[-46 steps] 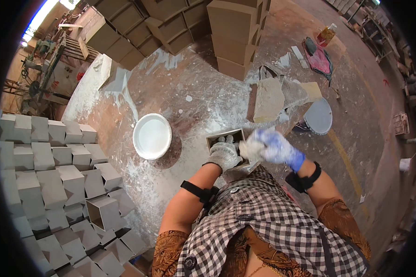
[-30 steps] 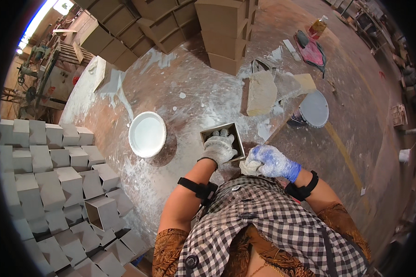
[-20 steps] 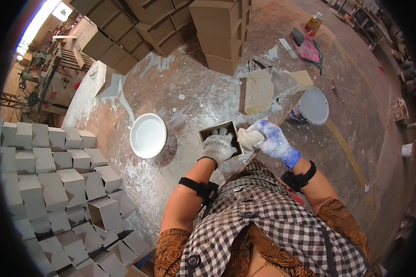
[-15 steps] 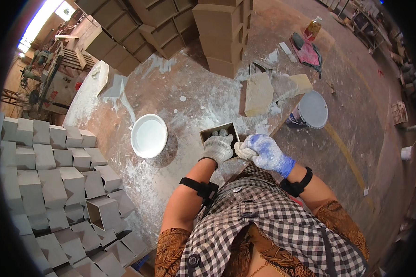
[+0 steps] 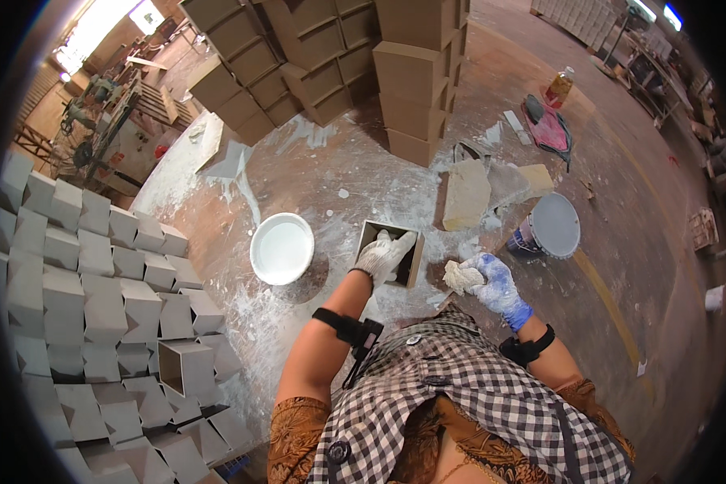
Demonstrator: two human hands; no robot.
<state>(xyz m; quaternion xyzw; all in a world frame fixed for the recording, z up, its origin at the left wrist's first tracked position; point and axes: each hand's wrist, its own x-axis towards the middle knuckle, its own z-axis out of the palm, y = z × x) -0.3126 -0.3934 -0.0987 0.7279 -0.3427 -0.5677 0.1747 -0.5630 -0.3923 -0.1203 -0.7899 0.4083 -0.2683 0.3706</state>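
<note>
Partly hidden box (image 5: pixel 417 264), left hand (image 5: pixel 383 256) across it

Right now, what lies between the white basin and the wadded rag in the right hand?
In the head view, the open rectangular box lies between them, with the gloved left hand at its opening.

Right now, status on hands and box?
Left hand at open box. Right hand gripping whitish wad, right of box. White basin off left, touching neither hand.
</note>
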